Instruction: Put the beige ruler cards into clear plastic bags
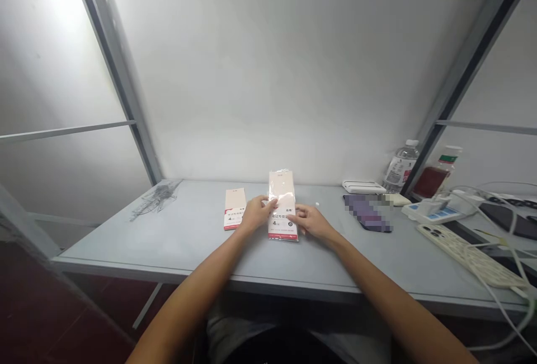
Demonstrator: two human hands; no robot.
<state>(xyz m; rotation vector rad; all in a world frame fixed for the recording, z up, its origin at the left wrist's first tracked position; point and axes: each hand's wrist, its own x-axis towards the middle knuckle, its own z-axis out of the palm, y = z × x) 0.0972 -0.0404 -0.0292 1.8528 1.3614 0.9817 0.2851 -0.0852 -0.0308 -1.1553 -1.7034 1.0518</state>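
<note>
Between my two hands a paper pad in a clear plastic sleeve (282,190) is held upright, pale pink above with a white and red printed label below. My left hand (255,213) grips its left edge, the thumb lying on the front. On the right edge my right hand (312,221) pinches it, thumb in front and the other fingers partly hidden behind. Just left of my left hand, a similar pale pink pad (235,199) with a red and white label lies on the grey desk (176,241).
To the right are a phone-shaped purple item (367,213), a white flat device (363,187), a water bottle (401,168) and a bottle of dark red liquid (436,176). Further right lie a power strip (440,210), a phone in a patterned case (470,255) and loose white cables. Metal posts frame the desk.
</note>
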